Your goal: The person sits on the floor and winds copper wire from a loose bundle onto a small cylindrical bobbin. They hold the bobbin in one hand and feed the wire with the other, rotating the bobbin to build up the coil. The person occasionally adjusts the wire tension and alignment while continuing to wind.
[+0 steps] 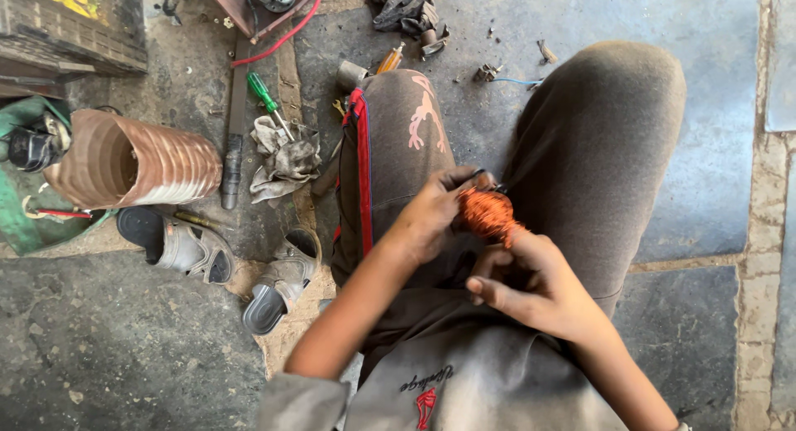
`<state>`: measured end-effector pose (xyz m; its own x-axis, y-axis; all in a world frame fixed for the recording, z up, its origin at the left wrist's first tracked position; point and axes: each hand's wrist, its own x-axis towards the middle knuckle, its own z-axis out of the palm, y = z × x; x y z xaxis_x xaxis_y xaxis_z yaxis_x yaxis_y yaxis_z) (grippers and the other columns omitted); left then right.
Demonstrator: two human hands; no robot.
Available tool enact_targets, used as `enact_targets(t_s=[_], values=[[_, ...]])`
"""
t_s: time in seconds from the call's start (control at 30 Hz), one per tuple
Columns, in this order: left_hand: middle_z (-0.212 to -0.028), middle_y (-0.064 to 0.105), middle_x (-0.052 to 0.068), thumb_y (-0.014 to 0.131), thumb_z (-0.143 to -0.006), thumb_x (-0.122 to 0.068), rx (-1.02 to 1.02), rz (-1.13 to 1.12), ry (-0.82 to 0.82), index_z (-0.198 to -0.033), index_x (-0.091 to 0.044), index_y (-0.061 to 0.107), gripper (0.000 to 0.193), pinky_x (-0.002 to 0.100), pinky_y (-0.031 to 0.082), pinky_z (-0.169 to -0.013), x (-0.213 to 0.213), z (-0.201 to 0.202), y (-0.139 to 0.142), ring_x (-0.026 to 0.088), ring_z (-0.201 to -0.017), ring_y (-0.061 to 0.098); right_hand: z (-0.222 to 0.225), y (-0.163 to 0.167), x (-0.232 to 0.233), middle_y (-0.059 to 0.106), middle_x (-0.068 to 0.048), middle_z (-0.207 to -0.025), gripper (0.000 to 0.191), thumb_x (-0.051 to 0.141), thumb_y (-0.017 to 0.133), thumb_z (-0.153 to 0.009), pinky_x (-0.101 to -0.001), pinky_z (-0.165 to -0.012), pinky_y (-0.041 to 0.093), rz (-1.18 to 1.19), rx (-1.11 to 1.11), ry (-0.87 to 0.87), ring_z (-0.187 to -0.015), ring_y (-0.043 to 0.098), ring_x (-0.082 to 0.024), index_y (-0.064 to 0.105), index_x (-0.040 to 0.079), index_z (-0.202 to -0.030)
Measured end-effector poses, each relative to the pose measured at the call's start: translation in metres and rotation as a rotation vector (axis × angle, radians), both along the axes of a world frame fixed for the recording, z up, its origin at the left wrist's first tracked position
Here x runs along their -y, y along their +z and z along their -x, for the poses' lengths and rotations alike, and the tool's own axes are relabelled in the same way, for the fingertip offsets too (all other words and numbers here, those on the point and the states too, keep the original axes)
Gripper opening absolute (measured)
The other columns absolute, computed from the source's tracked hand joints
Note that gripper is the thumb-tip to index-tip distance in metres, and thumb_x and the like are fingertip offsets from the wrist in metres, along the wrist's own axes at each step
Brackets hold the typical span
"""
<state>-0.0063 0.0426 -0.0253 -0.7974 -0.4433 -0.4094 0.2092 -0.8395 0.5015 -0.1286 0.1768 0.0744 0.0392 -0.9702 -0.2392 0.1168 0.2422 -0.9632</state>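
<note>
Centrally, a small bundle of copper wire (487, 213) is held over the lap, between the two knees of a person seated on the stone floor (713, 149). The left hand (431, 215) is closed around the bundle's upper left side, its fingers curled over the top, where a short dark wire end is seen. The right hand (531, 286) is clamped on the lower right end of the bundle, with the thumb stretched out to the left below it. Both hands are thus brought close together, touching the same bundle from opposite sides.

Grey-brown trousers are worn, and a red stripe is seen along the left leg. To the left of that leg, a pair of grey sandals (232, 265) lies on the floor, one just beside the other. Above the sandals, a crumpled dirty rag (286, 159) is spread, and a green-handled screwdriver (267, 95) is laid with its shaft across the rag's upper edge. A long dark metal bar (235, 133) lies just left of the rag. Further left, a ribbed copper-coloured cylinder (133, 162) lies on its side, its open end turned to the left. A red cable (286, 33) is curved across the floor near the top edge, and an orange-handled tool (390, 60) lies just above the left knee. Small metal scraps are scattered over the floor beyond the knees.
</note>
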Motion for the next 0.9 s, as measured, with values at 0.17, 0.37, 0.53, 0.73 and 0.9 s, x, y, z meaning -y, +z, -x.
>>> enact_targets(t_s=[0.17,0.37,0.53,0.73,0.9], values=[[-0.081,0.065,-0.004,0.073,-0.099,-0.031,0.078,0.425,-0.181,-0.092,-0.004,0.071,0.028,0.023,0.046,-0.067,0.041,-0.001,0.033,0.005,-0.075,0.057,0.004,0.002,0.001,0.067,-0.001,-0.062,0.034,0.005,0.073,-0.085,-0.0238,-0.052,0.049,-0.051,-0.158,0.024,-0.056,0.059,-0.007,0.062,0.001,-0.117],[-0.08,0.063,-0.001,0.072,-0.099,-0.029,0.296,1.035,-0.165,-0.094,-0.001,0.068,0.028,0.027,0.048,-0.067,0.048,-0.013,0.11,0.008,-0.075,0.057,0.007,0.003,0.002,0.069,-0.003,-0.067,0.018,0.002,0.072,-0.088,-0.0257,-0.058,0.053,-0.001,-0.196,-0.022,-0.061,0.063,-0.009,0.064,0.001,-0.103],[-0.095,0.057,0.013,0.077,-0.095,-0.017,0.439,1.447,0.026,-0.104,0.001,0.059,0.026,0.037,0.05,-0.076,0.022,-0.026,0.148,0.027,-0.085,0.061,0.002,-0.003,0.007,0.068,-0.005,-0.068,0.029,0.0,0.07,-0.082,-0.0283,-0.062,0.057,0.068,-0.335,-0.08,-0.06,0.068,-0.011,0.062,0.0,-0.111],[-0.106,0.063,0.011,0.074,-0.097,-0.006,0.367,1.369,0.099,-0.11,-0.003,0.058,0.021,0.033,0.058,-0.087,0.005,-0.023,0.147,0.026,-0.1,0.07,-0.003,-0.011,0.011,0.066,-0.011,-0.071,0.018,0.001,0.073,-0.085,-0.0331,-0.058,0.054,0.061,-0.52,-0.16,-0.057,0.066,-0.019,0.06,0.0,-0.097],[-0.104,0.063,0.012,0.076,-0.09,-0.012,0.433,1.474,0.0,-0.115,-0.001,0.062,0.031,0.039,0.054,-0.085,0.009,-0.018,0.131,0.031,-0.095,0.067,-0.001,-0.02,0.008,0.066,-0.015,-0.071,0.019,0.0,0.071,-0.08,-0.0354,-0.058,0.053,0.138,-0.586,-0.143,-0.061,0.068,-0.027,0.061,-0.001,-0.096]])
